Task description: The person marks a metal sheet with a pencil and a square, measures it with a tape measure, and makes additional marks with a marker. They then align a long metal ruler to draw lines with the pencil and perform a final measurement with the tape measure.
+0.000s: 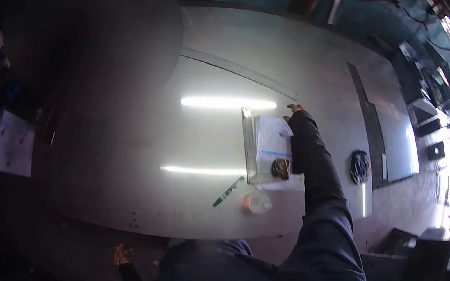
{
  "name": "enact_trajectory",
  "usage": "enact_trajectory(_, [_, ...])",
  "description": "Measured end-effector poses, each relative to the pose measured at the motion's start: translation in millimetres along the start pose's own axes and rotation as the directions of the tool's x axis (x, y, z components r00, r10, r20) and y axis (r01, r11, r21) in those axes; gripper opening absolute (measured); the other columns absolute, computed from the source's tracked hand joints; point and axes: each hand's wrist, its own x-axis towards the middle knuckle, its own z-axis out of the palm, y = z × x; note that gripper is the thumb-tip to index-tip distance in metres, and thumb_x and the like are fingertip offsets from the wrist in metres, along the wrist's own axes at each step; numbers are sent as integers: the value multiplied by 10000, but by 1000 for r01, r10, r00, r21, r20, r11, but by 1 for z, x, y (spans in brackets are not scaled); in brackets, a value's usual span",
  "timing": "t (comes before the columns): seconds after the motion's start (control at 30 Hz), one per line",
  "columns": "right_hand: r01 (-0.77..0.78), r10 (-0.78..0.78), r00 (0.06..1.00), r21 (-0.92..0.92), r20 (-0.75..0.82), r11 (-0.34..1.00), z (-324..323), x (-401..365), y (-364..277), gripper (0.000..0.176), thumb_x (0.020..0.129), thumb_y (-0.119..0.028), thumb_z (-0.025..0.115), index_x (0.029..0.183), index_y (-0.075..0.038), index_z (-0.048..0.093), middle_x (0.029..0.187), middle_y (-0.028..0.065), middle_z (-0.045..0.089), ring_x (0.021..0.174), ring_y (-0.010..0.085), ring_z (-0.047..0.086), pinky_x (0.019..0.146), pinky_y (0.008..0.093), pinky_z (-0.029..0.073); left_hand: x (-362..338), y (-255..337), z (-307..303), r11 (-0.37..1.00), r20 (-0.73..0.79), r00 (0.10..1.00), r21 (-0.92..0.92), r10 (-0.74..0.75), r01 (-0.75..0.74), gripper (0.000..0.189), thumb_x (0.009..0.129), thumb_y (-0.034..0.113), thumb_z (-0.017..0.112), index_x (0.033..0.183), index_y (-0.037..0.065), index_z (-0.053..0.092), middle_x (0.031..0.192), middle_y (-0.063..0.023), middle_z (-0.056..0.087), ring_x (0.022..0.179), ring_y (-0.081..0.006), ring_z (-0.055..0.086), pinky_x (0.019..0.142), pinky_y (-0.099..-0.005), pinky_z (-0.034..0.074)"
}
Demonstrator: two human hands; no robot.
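My right hand (pixel 295 111) reaches far over the large metal sheet (pixel 114 170), its fingers apart and nothing seen in them. Its fingertips are close to the near end of a long, thin metal strip (pixel 236 71) that lies across the sheet. Under my right forearm are papers (pixel 272 136) with a tape measure (pixel 280 168) on top. A short steel ruler (pixel 247 147) runs along their left side. My left hand (pixel 124 255) hangs low, in front of the sheet's near edge, with its fingers spread and holding nothing.
A green marker (pixel 228 191) and a clear bottle (pixel 258 203) lie near the papers. To the right are a dark coiled bundle (pixel 359 166) and a long dark metal strip (pixel 371 119). Metal pieces (pixel 423 113) crowd the far right. A large dark blurred shape covers the upper left.
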Motion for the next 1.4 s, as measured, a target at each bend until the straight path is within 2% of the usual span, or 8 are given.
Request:
enact_trajectory(0.3, [254, -257, 961, -43, -101, 966, 58, 154, 4, 981, 567, -301, 811, 1390, -146, 301, 1367, 187, 363, 1261, 350, 363, 1039, 416, 358, -107, -33, 0, 1000, -205, 978, 19, -21, 25, 438, 913, 436, 511, 1130, 57, 544, 707, -166, 658, 480, -217, 592, 438, -321, 475])
enact_trajectory(0.37, [238, -238, 971, -2, -10, 971, 51, 177, -3, 960, 560, -285, 817, 1373, -141, 327, 1333, 188, 395, 1232, 352, 398, 1025, 415, 374, -96, -86, -55, 882, -159, 873, -197, -461, 429, 462, 912, 427, 515, 1180, 50, 488, 727, -199, 657, 479, -248, 597, 434, -341, 480])
enact_trajectory(0.57, [136, -135, 987, -6, 86, 991, 27, 181, -31, 842, 558, -242, 836, 1285, -127, 427, 1238, 188, 468, 1196, 364, 435, 1002, 426, 404, -149, -70, -50, 788, -116, 831, -411, -544, 459, 491, 927, 410, 489, 1254, 51, 416, 753, -220, 655, 556, -302, 628, 472, -383, 508])
enact_trajectory(0.7, [251, -216, 954, -156, 208, 955, -32, 121, -72, 657, 633, -266, 766, 1186, -73, 471, 1207, 204, 506, 1096, 373, 520, 923, 441, 458, -144, -126, -70, 758, 10, 897, -530, -442, 380, 487, 930, 409, 481, 1233, 29, 447, 742, -210, 656, 597, -288, 644, 512, -380, 524])
enact_trajectory(0.77, [341, -336, 939, -80, 69, 937, -55, 89, -78, 516, 723, -275, 686, 1129, -16, 501, 1084, 212, 579, 1048, 342, 555, 875, 418, 463, -161, -107, -31, 996, -384, 919, 8, -84, 94, 460, 928, 400, 490, 1158, 3, 511, 730, -197, 658, 607, -273, 650, 527, -375, 530])
enact_trajectory(0.87, [618, -619, 785, -34, -12, 785, -50, 93, -78, 496, 699, -215, 734, 1051, 47, 504, 977, 268, 599, 971, 384, 582, 834, 415, 474, -175, -47, 3, 989, -431, 895, -129, -119, 69, 396, 923, 340, 519, 1070, -23, 572, 716, -196, 657, 548, -255, 633, 479, -379, 515])
enact_trajectory(1.23, [514, -494, 804, -29, -332, 857, -32, 11, -70, 767, 569, -429, 792, 1094, 74, 548, 993, 282, 615, 951, 401, 604, 827, 430, 492, -134, -50, -26, 994, -149, 988, -106, -43, 28, 455, 957, 400, 419, 1203, 24, 491, 774, -174, 669, 524, -171, 610, 481, -254, 482])
enact_trajectory(1.4, [90, -122, 987, 271, 104, 958, -82, -184, -144, 872, 589, -483, 789, 1193, 75, 499, 1123, 272, 581, 1047, 371, 576, 898, 410, 459, -96, -101, -61, 989, 23, 999, -140, -37, 40, 516, 929, 452, 461, 1208, 19, 479, 769, -169, 667, 510, -176, 603, 448, -277, 478])
